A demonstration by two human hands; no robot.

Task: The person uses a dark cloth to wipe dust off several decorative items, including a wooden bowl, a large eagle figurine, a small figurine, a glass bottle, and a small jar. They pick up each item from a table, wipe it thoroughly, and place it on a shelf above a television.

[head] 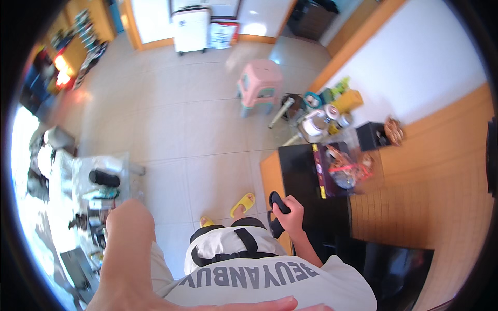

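Note:
My right hand (292, 217) grips a black padded item (278, 203), whose looped or strap-like part hangs below the fingers. Its exact kind is unclear. That hand is beside the front of a wooden cabinet (269, 169) with a dark top. My left arm is bent up close to the camera. Only a part of my left hand (249, 305) shows along the bottom edge, its fingers stretched across my chest, and whether it holds anything is hidden. A black buckled strap (237, 255) crosses the waist of my pale clothes.
A pink plastic stool (262, 79) stands ahead on the tiled floor. Jars (314, 127) and a dark box (320, 171) crowd the right side. To the left, a cluttered table (120, 159) carries a black cylinder (104, 178). A white suitcase (191, 30) stands by the far wall.

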